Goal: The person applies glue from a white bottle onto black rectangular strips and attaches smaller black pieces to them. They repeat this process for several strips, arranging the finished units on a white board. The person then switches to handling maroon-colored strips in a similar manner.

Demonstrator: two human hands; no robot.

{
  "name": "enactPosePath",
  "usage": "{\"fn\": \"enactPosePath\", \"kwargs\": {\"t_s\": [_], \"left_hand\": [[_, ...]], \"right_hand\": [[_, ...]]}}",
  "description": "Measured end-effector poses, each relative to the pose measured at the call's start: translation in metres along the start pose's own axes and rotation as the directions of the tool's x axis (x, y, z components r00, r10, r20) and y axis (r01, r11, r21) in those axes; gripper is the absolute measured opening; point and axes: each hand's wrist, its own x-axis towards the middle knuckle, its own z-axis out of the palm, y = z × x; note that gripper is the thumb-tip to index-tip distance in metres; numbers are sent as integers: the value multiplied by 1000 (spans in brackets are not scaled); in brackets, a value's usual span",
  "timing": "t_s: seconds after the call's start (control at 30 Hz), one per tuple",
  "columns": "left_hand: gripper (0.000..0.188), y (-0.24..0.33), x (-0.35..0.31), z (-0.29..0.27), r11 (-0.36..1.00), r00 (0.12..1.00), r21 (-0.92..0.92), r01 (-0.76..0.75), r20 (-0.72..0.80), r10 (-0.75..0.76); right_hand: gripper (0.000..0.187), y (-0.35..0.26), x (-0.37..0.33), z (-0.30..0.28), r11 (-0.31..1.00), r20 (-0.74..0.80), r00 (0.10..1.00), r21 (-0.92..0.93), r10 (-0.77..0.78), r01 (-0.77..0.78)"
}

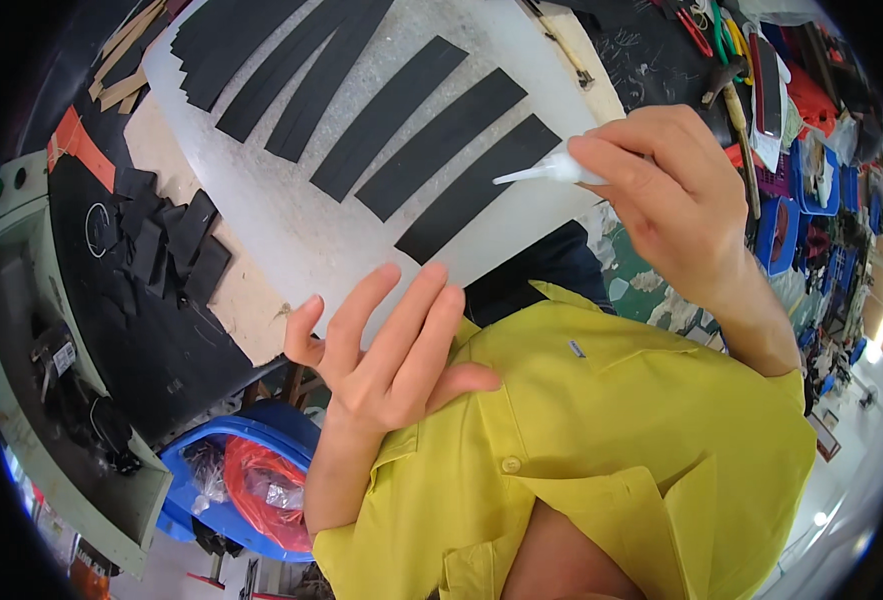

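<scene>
Between the thumb and fingers of my right hand (666, 185) is a small white squeeze bottle with a thin nozzle (551, 170). Its tip points left, over the nearest black strip (476, 195); I cannot tell whether it touches. My left hand (386, 350) has its fingers spread, holding nothing, close to the near edge of a whitish translucent sheet (271, 230). Two more separate black strips (441, 145) lie beside the nearest one. Farther left on the sheet, several black strips (226, 50) overlap in a fan.
Folded black pieces (171, 240) are heaped left of the sheet, near an orange strip (85, 148). A blue bin (186, 455) with a red bag stands below the table. Pliers, a hammer (726, 80) and other tools crowd the far right. Blue baskets (779, 235) stand beyond my right arm.
</scene>
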Motion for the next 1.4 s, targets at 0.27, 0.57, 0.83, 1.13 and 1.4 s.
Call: {"fn": "enactPosePath", "kwargs": {"t_s": [0.27, 0.57, 0.83, 1.13, 1.4], "left_hand": [[70, 11, 11, 14, 994, 997, 69, 82, 7, -83], [74, 9, 9, 16, 994, 992, 23, 111, 49, -112], [80, 7, 11, 11, 996, 992, 49, 81, 95, -85], [79, 7, 10, 13, 995, 992, 32, 95, 82, -97], [79, 6, 11, 13, 995, 993, 18, 93, 75, -94]], "right_hand": [[42, -18, 14, 5, 957, 51, 977, -196, -209, 215], [42, -20, 19, -1, 942, 212, 960, -241, -184, 234], [41, -26, 15, -3, 957, 240, 959, -206, -152, 203], [41, -25, 22, 2, 959, 237, 961, -211, -139, 191], [40, -31, 19, -4, 963, 290, 948, -190, -129, 189]]}}
